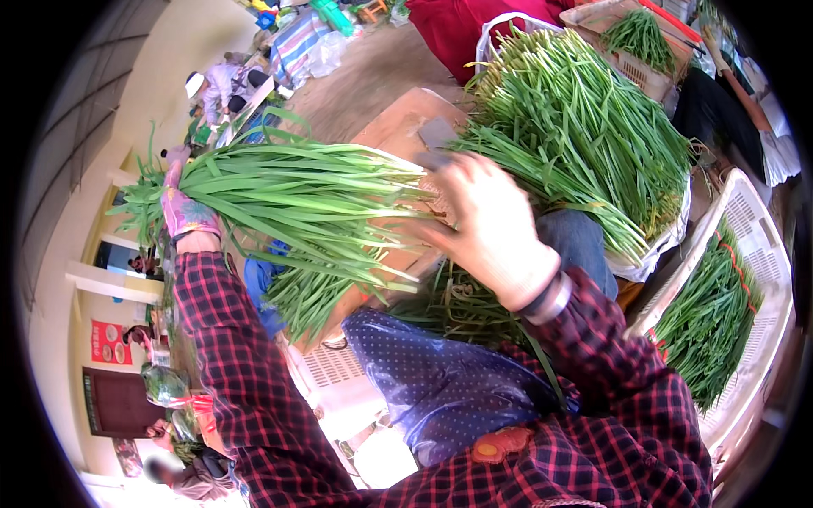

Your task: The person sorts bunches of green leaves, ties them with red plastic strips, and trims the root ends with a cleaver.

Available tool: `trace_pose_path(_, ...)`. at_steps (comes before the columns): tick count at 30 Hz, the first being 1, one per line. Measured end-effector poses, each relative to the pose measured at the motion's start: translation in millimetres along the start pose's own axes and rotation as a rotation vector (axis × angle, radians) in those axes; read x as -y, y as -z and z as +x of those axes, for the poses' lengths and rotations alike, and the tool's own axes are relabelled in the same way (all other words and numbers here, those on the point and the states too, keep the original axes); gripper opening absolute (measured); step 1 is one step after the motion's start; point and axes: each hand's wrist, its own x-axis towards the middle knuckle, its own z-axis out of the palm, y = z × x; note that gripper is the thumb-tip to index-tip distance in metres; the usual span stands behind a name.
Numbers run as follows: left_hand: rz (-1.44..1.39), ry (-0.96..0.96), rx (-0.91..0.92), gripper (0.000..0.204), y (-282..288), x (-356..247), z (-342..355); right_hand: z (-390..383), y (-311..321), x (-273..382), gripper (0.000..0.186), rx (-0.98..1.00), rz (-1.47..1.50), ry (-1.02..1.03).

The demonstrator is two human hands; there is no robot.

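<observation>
My left hand [188, 207], in a pink flowered glove, is closed round the leafy part of a large bunch of garlic chives [296, 190]. The bunch lies sideways, its pale cut ends pointing right. At those ends is my right hand [491, 224], in a pale glove, thumb and fingers spread apart and blurred by motion. A dark smear shows by its fingertips; I cannot make out what it is. Beneath is a brown board [398, 127] with a grey flat piece [438, 133] on it. More chives [309, 292] lie below the bunch.
A big heap of chives [576, 127] stands at the upper right in a white bag. Right of me is a white plastic crate [754, 220] with tied chives [711, 313]. A blue dotted apron [440, 372] covers my lap. Other people [224, 89] sit farther off.
</observation>
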Motion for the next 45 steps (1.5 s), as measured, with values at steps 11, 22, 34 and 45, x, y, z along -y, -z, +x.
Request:
trace_pose_path(11, -0.009, 0.007, -0.034, 0.034, -18.1, 26.2, -7.6, -62.4, -45.8, -87.9, 0.019, -0.25, 0.708, -0.686)
trace_pose_path(22, -0.014, -0.009, -0.021, 0.031, -33.0, 37.5, -6.6, -12.7, -36.3, -36.0, 0.033, -0.153, -0.029, 0.094)
trace_pose_path(34, -0.024, -0.005, -0.025, 0.035, -28.2, 27.9, -13.3, -92.3, -5.4, -63.7, 0.024, -0.041, -0.179, -0.201)
trace_pose_path(45, -0.009, 0.03, -0.032, 0.039, -47.3, 31.1, -34.6, -29.7, -57.9, -6.3, 0.016, 0.348, 1.497, -0.949)
